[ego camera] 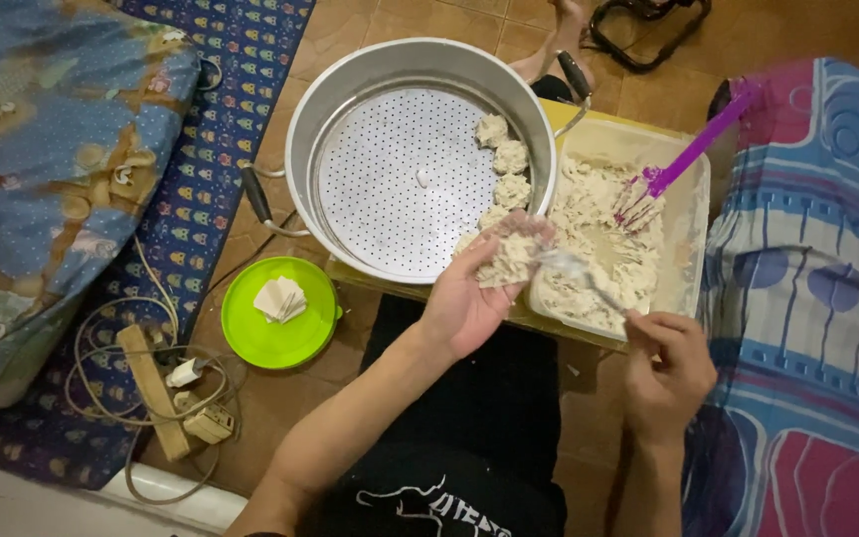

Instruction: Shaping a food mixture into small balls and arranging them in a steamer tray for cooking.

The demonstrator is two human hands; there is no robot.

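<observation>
Gripping a spoon [577, 274] in my right hand [666, 365], I press its bowl into the lump of pale filling [509, 261] cupped in my left hand [469, 298]. Just beyond sits the clear plastic tub [693, 214] of the same mixture, a purple fork [670, 171] stuck in it. Left of it stands the metal steamer pot [420, 159], four dumplings [509, 174] lined along its perforated tray. A green plate [280, 313] of wrappers lies on the floor.
</observation>
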